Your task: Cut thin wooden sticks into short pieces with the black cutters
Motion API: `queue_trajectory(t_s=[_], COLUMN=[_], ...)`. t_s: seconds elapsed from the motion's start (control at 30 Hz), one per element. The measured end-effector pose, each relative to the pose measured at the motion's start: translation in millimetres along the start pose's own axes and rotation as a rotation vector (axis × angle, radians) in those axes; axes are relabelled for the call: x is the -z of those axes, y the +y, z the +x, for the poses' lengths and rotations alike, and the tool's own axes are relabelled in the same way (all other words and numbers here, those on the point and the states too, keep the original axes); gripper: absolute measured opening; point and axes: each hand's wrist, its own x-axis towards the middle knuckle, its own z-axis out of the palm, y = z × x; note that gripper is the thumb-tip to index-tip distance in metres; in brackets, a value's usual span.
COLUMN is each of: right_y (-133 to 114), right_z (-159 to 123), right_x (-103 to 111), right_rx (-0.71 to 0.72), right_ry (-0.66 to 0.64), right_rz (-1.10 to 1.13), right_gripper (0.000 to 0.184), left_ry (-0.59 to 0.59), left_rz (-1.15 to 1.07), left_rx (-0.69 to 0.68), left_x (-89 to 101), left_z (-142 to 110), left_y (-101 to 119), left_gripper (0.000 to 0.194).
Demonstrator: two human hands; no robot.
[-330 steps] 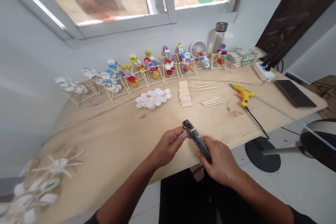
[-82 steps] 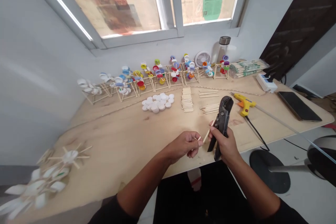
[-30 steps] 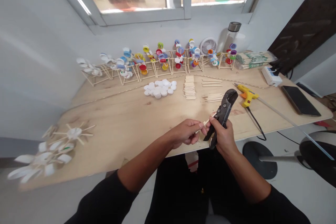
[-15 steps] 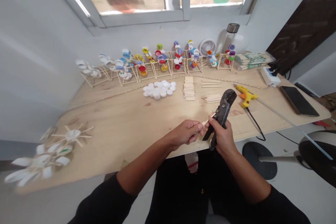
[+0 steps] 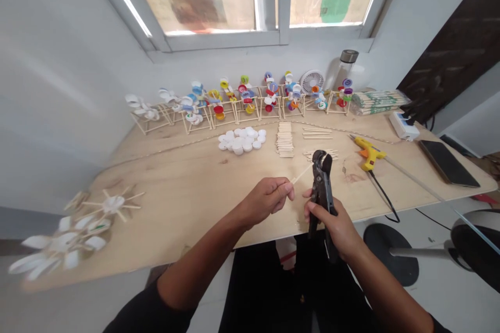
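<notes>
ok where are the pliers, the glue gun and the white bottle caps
pliers [image 5: 320,166], head view, metal head
yellow glue gun [image 5: 369,155], head view, yellow body
white bottle caps [image 5: 240,140], head view, middle of the pile

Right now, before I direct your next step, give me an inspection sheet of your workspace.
Surface: light plywood desk, reddish mark near the glue gun.
Job's things: stick, cutters, white caps, stacked sticks.
Clutter: phone, bundled sticks, cap-and-stick models along the wall.
Hands: left hand pinches the stick; right hand grips the cutters.
Cables: glue gun cord runs past the desk edge; power strip sits at the back.
Surroundings: window, small fan, glass bottle.
</notes>
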Motion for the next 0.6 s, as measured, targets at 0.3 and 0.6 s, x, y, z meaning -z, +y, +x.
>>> queue_trajectory(t_s=[0.3, 0.6], right_y=[3.9, 2.6], right_z=[-13.8, -14.9], right_x=[-8.3, -9.0], right_rx=[-0.016, 0.101], right_ry=[-0.19, -0.16], right_rz=[-0.148, -0.473], right_gripper=[0.02, 0.017], left_ry=[0.009, -0.162], left_rz=[0.106, 0.191], left_rx=[-0.034, -0.025], left_x=[11.8, 19.2], left_z=[-6.3, 0.4], left_y=[12.4, 15.3], left_gripper=[0.031, 0.03])
